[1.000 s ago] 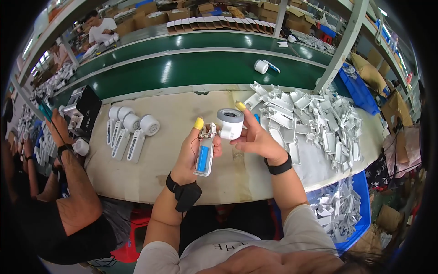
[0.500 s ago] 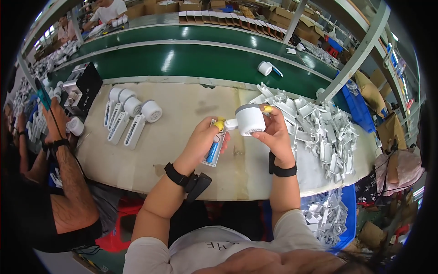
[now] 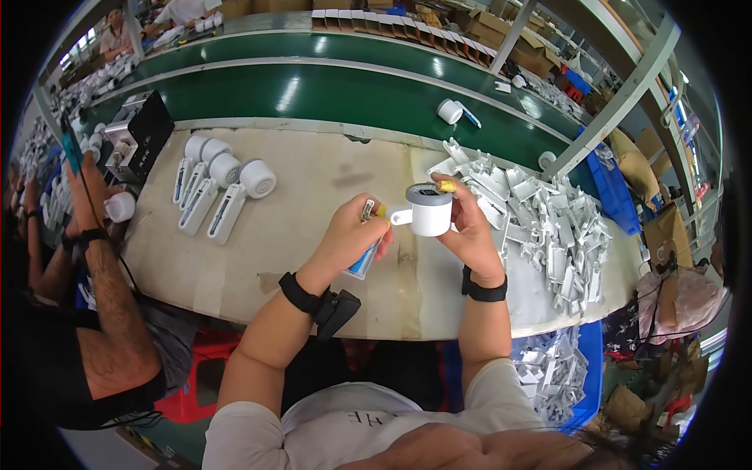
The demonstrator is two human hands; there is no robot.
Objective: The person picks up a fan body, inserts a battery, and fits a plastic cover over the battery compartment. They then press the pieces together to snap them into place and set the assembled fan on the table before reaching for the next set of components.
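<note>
Above the middle of the table I hold a white handheld device [image 3: 430, 218] with a drum-shaped head and a grey rim. My left hand [image 3: 348, 233] is closed round its handle, where a blue cell-like part shows in the open casing. My right hand [image 3: 472, 231] grips the head from the right, fingers on the rim and thumb low on its side. Yellow covers sit on some of my fingertips. Several similar devices [image 3: 256, 179] lie in a row to the left. Right of my hands is a pile of white plastic casings [image 3: 552, 227].
A green conveyor belt [image 3: 352, 102] runs behind the table, with one device [image 3: 450, 111] on it. A black and silver machine [image 3: 139, 141] stands at the left beside a co-worker's arm [image 3: 117, 298]. A blue bin [image 3: 591, 376] of white parts is at the lower right.
The device's head has tilted: its perforated face has turned out of sight and the grey-rimmed opening now faces up toward me. Both hands keep hold of it.
</note>
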